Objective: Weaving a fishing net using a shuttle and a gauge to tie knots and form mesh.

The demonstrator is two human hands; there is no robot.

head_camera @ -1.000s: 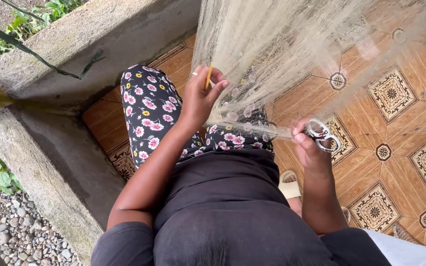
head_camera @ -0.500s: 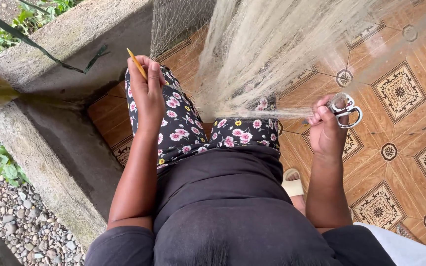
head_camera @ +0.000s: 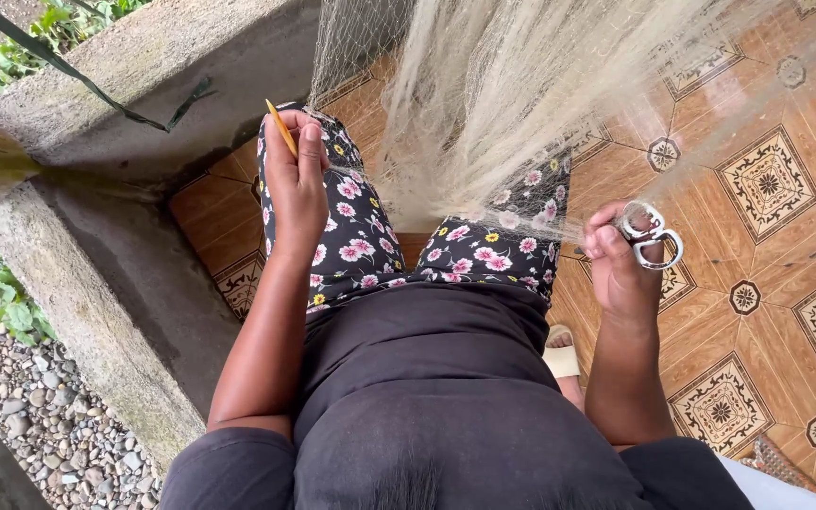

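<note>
Over patterned tiles [head_camera: 767,184], your left hand [head_camera: 297,184] pinches a yellow needle [head_camera: 281,128] while your right hand [head_camera: 616,260], fingers closed on scissors [head_camera: 652,236], tensions the net [head_camera: 502,104].

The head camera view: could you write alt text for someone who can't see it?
Seen from above, a seated person works on a pale fishing net draped over their flowered lap: the left hand lifts a thin yellow needle, while the right hand holds small scissors and the net's edge. Patterned floor tiles lie beneath.

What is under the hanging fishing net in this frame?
Under the fishing net show the floral-trousered knees and patterned floor tiles, seen through the mesh. Where the mesh bunches thickest, between the knees, whatever lies beneath is covered.
</note>
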